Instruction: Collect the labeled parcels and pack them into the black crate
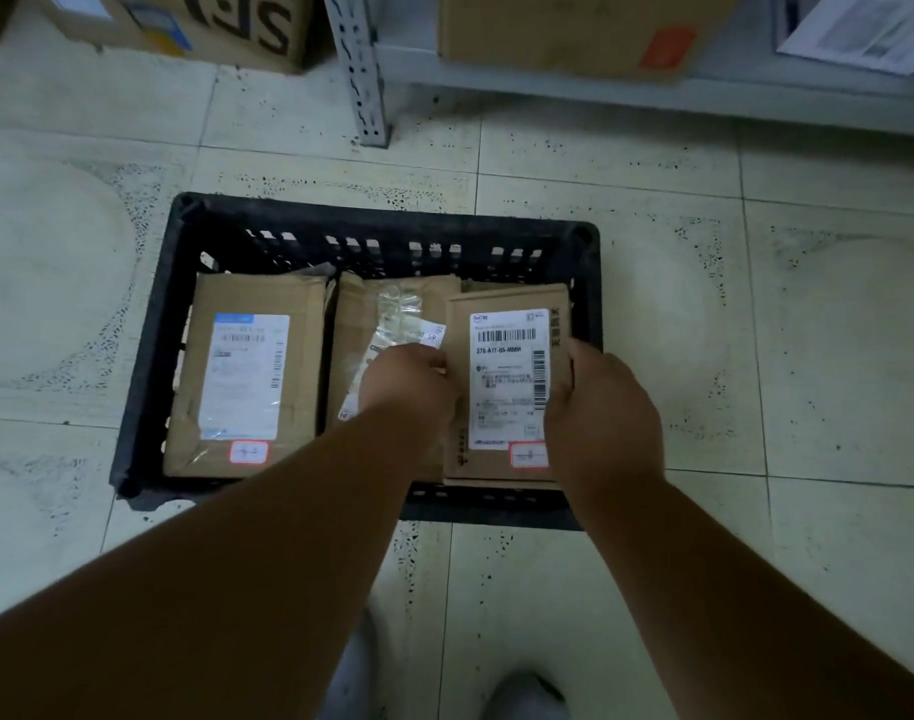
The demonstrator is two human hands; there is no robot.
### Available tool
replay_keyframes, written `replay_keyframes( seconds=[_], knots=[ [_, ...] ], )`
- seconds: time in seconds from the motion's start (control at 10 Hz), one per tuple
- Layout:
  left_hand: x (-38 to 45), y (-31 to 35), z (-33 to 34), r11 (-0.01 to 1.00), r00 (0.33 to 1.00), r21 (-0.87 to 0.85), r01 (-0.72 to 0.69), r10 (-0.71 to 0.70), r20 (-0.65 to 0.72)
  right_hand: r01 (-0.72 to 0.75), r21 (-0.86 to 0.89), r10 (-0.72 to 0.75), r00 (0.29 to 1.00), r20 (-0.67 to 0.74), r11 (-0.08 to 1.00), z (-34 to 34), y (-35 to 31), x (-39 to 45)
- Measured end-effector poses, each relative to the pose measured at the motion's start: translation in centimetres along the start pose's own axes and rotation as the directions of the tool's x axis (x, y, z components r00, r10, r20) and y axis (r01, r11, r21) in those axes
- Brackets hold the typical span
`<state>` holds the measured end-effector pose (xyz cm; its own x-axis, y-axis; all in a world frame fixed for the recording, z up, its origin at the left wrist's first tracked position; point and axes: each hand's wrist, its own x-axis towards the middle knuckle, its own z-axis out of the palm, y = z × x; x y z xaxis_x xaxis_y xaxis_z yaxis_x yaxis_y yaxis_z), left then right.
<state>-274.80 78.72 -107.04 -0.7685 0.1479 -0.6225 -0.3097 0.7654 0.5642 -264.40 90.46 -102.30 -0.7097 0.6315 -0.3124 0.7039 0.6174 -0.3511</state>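
I see the right hand (603,407) wrapped on the right edge of the cardboard parcel (501,392) w/ the barcode label, fingers curled under that edge, thumb on top near the label's side. Left hand (410,381) pinches the same parcel's left edge, fingers closed on it, partly covering a clear-wrapped packet (392,324) w/ a white slip. The held parcel sits at the right end of the black crate (148,356), near flat, its near edge over the crate's front rim; can't tell if it's resting on what's below. Mid crate: a brown parcel (356,314) under the clear packet. Left end: another cardboard parcel (247,376), white label face up, small red-bordered sticker at its near edge. Crate stands on pale speckled floor tiles (808,304). Beyond it, a grey shelf upright (358,70), cardboard boxes (558,28) on and beside the shelving.
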Motion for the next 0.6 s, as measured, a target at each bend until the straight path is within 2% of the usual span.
replay_keyframes(
  seconds=[0.1,0.3,0.5,0.6],
  knots=[
    [-0.3,0.8,0.3,0.977,0.994,0.187,-0.102,0.108,-0.021,0.018,-0.039,-0.017,0.999,0.049,0.999,1.2,0.4,-0.3],
    [-0.4,0.7,1.8,0.923,0.983,0.351,-0.156,0.178,-0.032,0.072,-0.266,-0.056,0.996,0.067,0.961,4.4,0.9,-0.9],
    [-0.3,-0.6,2.9,0.911,0.977,0.361,-0.198,0.213,-0.001,0.204,-0.436,-0.098,0.963,0.252,0.876,6.4,1.6,-1.3],
    [-0.3,0.4,2.9,0.891,0.971,0.408,-0.198,0.236,-0.044,0.182,-0.437,-0.022,0.938,0.347,0.881,4.9,0.0,0.3]
  ],
)
